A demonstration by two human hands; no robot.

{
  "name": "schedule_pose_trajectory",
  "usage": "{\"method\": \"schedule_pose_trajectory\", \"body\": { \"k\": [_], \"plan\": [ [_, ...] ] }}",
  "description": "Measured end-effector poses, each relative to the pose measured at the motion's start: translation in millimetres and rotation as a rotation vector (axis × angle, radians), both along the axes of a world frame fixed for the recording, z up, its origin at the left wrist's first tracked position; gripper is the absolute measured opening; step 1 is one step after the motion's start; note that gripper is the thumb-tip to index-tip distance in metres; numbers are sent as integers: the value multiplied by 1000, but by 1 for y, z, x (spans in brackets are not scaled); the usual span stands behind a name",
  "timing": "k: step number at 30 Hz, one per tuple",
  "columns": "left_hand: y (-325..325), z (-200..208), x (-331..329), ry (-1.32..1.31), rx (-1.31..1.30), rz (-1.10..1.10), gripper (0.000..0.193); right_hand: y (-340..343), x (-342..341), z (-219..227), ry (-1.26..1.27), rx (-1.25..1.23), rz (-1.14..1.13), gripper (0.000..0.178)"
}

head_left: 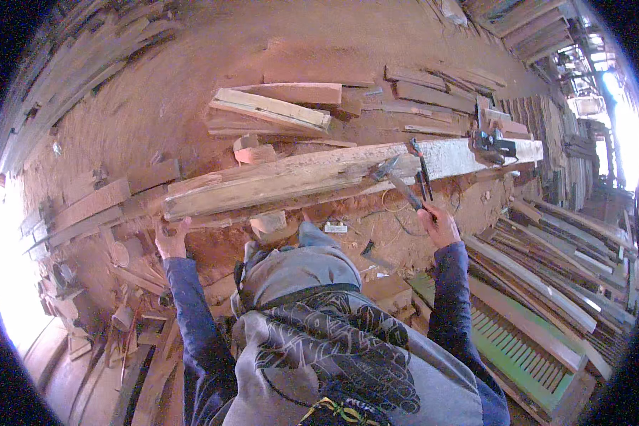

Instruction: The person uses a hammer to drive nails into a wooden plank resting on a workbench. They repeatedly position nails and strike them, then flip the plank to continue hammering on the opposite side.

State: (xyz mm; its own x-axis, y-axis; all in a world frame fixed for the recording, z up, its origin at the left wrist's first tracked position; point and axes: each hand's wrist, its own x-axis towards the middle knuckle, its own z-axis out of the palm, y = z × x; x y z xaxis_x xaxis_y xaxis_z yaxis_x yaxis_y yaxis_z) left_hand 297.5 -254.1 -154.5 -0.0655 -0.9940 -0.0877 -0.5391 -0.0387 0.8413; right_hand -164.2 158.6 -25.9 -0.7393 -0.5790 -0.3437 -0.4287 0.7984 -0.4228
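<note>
A long weathered wooden beam (pixel 263 188) lies crosswise in front of me, beside a longer plank (pixel 447 153) that is pale at its right part. My right hand (pixel 441 226) grips the handle of a hammer (pixel 405 190), whose metal head rests on or just over the beam's right end. Below the beam's left end is my left hand (pixel 172 240), thumb and fingers apart, nothing visible between them. Whether it touches the wood I cannot tell. Dark pincers (pixel 422 170) with an orange-red tip lie across the plank, close to the hammer.
A black power tool (pixel 493 145) sits on the plank's right end. Wooden blocks (pixel 268 224) stand near the beam. Loose boards (pixel 277 110) lie beyond it. Stacked planks (pixel 539 263) and a green slatted panel (pixel 518 341) are at right. A cord (pixel 397 220) loops on the reddish ground.
</note>
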Motion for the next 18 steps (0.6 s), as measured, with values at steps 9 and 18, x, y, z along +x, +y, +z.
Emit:
{"method": "schedule_pose_trajectory", "body": {
  "k": [9,18],
  "plan": [
    [-3,-21,16,-237,-24,15,81,-126,106,-12,-189,-180,441,43],
    [13,17,6,-201,127,24,39,-25,31,-21,-125,12,21,45]
  ]
}}
